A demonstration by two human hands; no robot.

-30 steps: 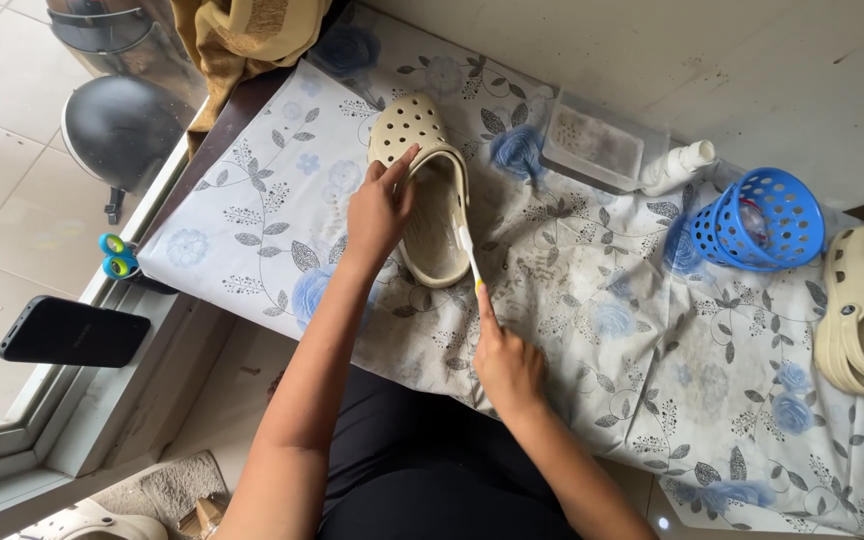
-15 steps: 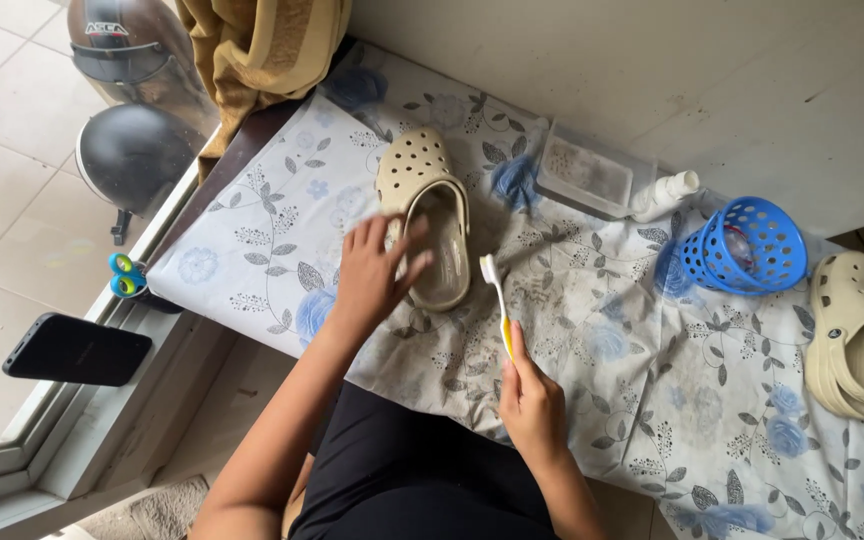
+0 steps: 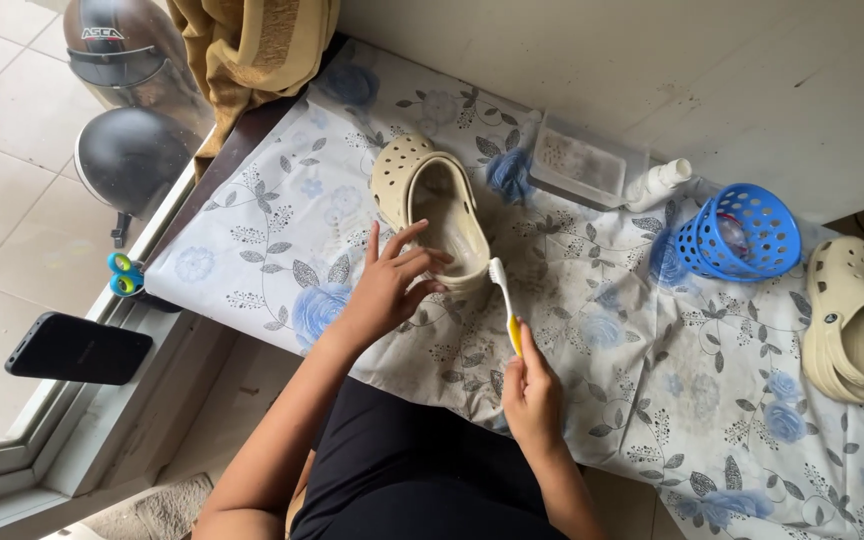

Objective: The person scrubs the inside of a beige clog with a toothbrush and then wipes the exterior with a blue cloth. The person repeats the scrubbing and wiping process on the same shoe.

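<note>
Beige clog (image 3: 434, 208) lying toe-up near the back-left part of the table, on the floral cloth (image 3: 652, 400) w/ blue flowers. Left hand (image 3: 390, 283) resting at the clog's heel end, fingers spread wide, tips touching the rim, not clamped on anything. Right hand (image 3: 532, 392) near the front edge, curled tight around the yellow handle of a toothbrush (image 3: 504, 305); white bristle head pointing up, just beside the clog's heel, can't tell if actually touching. Second beige clog (image 3: 855, 322) way over at the right edge, well apart. Blue basket (image 3: 742, 232) tipped on its side toward the back, clear lidded box (image 3: 584, 162) and small white bottle (image 3: 658, 182) at the back edge btw clog and basket. Off the table on the left: black phone (image 3: 77, 347) on the sill, two helmets (image 3: 130, 152) on the floor.
</note>
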